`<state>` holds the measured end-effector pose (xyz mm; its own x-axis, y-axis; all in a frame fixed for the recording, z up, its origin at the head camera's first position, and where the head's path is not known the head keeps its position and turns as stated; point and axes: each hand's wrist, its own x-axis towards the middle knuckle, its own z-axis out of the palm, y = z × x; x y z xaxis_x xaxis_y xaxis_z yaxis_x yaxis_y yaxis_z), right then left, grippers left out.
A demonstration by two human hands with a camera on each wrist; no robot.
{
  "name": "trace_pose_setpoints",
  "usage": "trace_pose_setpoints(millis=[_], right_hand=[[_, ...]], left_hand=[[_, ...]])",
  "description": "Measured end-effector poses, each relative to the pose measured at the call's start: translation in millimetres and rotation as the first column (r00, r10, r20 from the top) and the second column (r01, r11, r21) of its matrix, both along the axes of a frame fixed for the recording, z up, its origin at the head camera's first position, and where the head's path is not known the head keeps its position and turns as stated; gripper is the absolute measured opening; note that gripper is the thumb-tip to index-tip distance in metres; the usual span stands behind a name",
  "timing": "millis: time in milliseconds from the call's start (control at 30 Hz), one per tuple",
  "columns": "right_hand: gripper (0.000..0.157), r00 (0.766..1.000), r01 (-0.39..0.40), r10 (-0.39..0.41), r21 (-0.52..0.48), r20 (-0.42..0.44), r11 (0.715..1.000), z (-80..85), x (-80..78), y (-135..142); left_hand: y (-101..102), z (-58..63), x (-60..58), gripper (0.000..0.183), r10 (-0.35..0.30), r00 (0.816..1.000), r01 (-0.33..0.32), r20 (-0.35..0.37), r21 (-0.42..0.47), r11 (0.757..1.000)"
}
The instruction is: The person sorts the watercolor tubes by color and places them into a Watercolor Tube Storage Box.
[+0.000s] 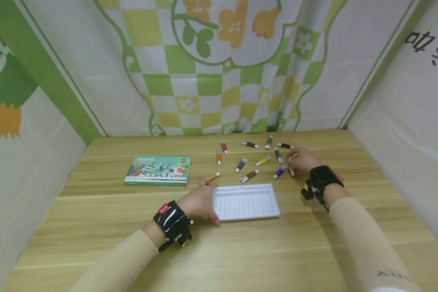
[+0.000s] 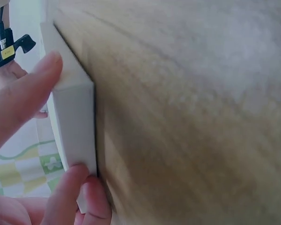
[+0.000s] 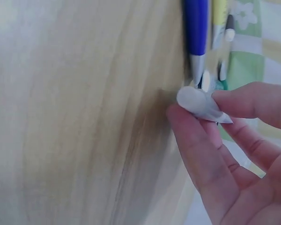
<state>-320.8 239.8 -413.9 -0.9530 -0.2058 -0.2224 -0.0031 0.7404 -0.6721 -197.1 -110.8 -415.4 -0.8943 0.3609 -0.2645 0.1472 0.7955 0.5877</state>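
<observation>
A: Left grip (image 1: 198, 198)?
B: Spread wide, holding 1 white tray (image 1: 246, 202) by its left end, on the desk (image 1: 241, 251).
A: Right grip (image 1: 303, 160)?
B: Nearly closed, pinching 1 white tube (image 3: 196, 102), right of the tray and farther back, beside 1 purple tube (image 1: 280, 172).
A: Other stock?
B: 1 green box (image 1: 158, 172), left of the tray, farther back.

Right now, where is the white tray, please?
In the head view, the white tray lies near the middle of the table, with the left hand gripping its left end and a brown tube just beyond its far edge.
</observation>
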Motion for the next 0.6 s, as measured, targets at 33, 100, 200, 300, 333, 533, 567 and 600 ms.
trace_pose_setpoints(millis=[33, 100, 200, 300, 333, 533, 567, 600], right_hand=[[0.045, 1.000, 0.002, -0.002, -0.029, 0.018, 1.000, 1.1, 1.8, -0.1], [0.047, 0.999, 0.010, -0.005, -0.081, 0.053, 0.997, 4.4, 5.6, -1.8], [0.048, 0.996, 0.012, 0.001, -0.149, 0.086, 0.989, 10.1, 9.8, -7.4], [0.047, 0.994, -0.001, 0.027, -0.238, 0.106, 0.971, 14.9, 14.5, -15.4], [0.047, 0.993, -0.003, 0.036, -0.270, 0.116, 0.963, 15.4, 16.0, -18.5], [0.046, 0.980, -0.014, 0.100, -0.438, 0.173, 0.899, 10.7, 25.2, -41.7], [0.046, 0.977, -0.020, 0.114, -0.453, 0.179, 0.891, 11.0, 27.4, -46.9], [0.046, 0.975, -0.030, 0.128, -0.464, 0.183, 0.885, 11.5, 29.7, -52.7]], left_hand=[[0.3, -0.6, 0.3, 0.124, 0.006, 1.000, -0.006, 0.000, 0.003, 1.000], [1.2, -1.7, 1.0, 0.123, 0.018, 1.000, -0.018, -0.001, 0.012, 1.000], [2.8, -3.5, 2.0, 0.123, 0.025, 1.000, -0.025, -0.013, 0.029, 0.999], [4.0, -4.5, 2.6, 0.123, 0.024, 0.999, -0.023, -0.021, 0.038, 0.999], [4.2, -4.5, 2.8, 0.123, 0.021, 1.000, -0.020, -0.022, 0.037, 0.999], [2.8, -2.8, 1.7, 0.126, 0.001, 1.000, -0.001, -0.001, 0.028, 1.000], [2.6, -2.6, 1.3, 0.125, -0.004, 1.000, 0.004, 0.001, 0.026, 1.000], [2.5, -2.4, 1.0, 0.125, -0.008, 1.000, 0.008, -0.001, 0.021, 1.000]])
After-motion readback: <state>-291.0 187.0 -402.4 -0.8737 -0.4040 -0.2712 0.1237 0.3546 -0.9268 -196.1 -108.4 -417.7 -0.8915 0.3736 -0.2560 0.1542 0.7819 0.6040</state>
